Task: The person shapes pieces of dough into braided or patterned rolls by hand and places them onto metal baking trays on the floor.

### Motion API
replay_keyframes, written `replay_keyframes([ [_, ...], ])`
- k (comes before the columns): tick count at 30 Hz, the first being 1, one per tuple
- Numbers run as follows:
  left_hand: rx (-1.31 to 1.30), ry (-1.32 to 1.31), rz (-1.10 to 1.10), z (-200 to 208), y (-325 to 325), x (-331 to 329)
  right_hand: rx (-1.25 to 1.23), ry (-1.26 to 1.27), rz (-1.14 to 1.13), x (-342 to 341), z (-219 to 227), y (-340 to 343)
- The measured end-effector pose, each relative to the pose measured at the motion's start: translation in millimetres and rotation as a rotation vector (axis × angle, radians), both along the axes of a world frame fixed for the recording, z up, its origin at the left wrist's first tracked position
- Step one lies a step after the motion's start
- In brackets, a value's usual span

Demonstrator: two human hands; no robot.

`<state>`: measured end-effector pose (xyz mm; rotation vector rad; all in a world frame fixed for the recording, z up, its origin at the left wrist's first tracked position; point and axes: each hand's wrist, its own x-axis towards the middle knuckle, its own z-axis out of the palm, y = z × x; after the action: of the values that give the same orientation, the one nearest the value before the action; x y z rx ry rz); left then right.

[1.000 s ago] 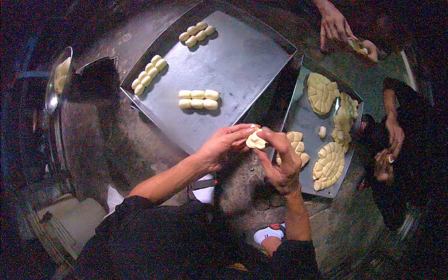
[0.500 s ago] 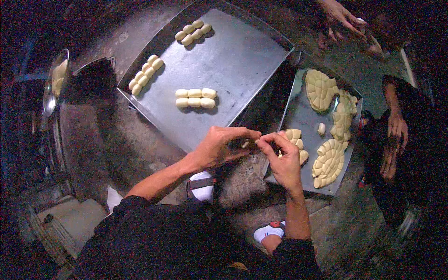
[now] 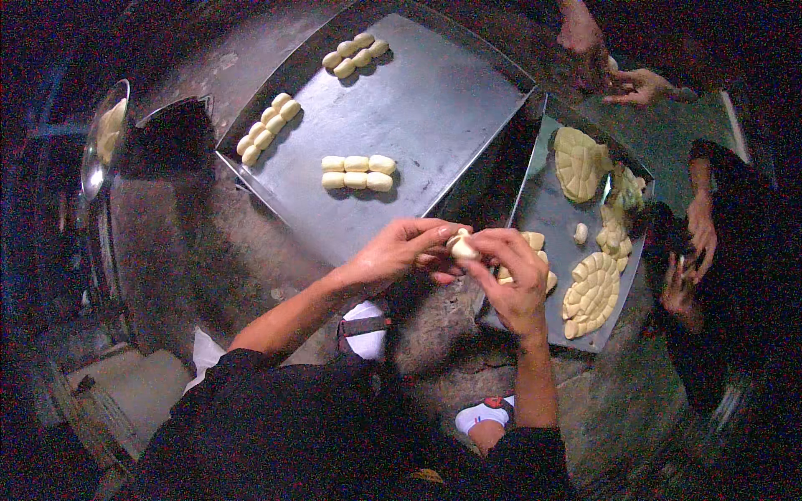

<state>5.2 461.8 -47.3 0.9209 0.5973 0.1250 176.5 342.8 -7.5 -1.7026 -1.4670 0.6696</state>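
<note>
Between my two hands is a small pale dough ball (image 3: pixel 462 245), pinched by the fingers of both. My left hand (image 3: pixel 407 252) holds it from the left, fingers curled around its side. My right hand (image 3: pixel 513 280) grips it from the right with thumb and fingertips. Left of them lies a large metal tray (image 3: pixel 401 92) bearing a few groups of dough pieces joined in double rows; the nearest group (image 3: pixel 357 173) is closest to my left hand. Under and beyond my right hand sits a smaller metal tray (image 3: pixel 547 196) with scored dough slabs (image 3: pixel 591 294) and one loose dough piece (image 3: pixel 581 233).
Across the smaller tray, another person's hands (image 3: pixel 622 79) handle something small at the upper right. More hands (image 3: pixel 692 250) of a person in dark clothes show at the right. A round metal dish (image 3: pixel 106 140) with dough stands at the far left. My shoes (image 3: pixel 365 331) are below.
The dough ball now shows plainly between my fingertips; before, my hands mostly hid it. The other person's hands at the upper right have come closer together. The view has shifted slightly.
</note>
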Motion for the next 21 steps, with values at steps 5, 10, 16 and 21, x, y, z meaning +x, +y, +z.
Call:
replay_keyframes([
  [5, 0.168, -0.062, -0.146, 8, 11, -9, -0.129, 0.168, 0.127, -3, 6, 5],
  [10, 0.79, 0.032, -0.137, 10, 0, -14, -0.254, 0.266, 0.095, -16, 2, 13],
  [16, 0.136, 0.131, 0.141, -16, 6, -23, 0.117, -0.354, 0.039, -41, 1, 22],
  [21, 0.363, 0.036, 0.433, -32, 15, -29, 0.129, -0.479, 0.287, -62, -13, 34],
])
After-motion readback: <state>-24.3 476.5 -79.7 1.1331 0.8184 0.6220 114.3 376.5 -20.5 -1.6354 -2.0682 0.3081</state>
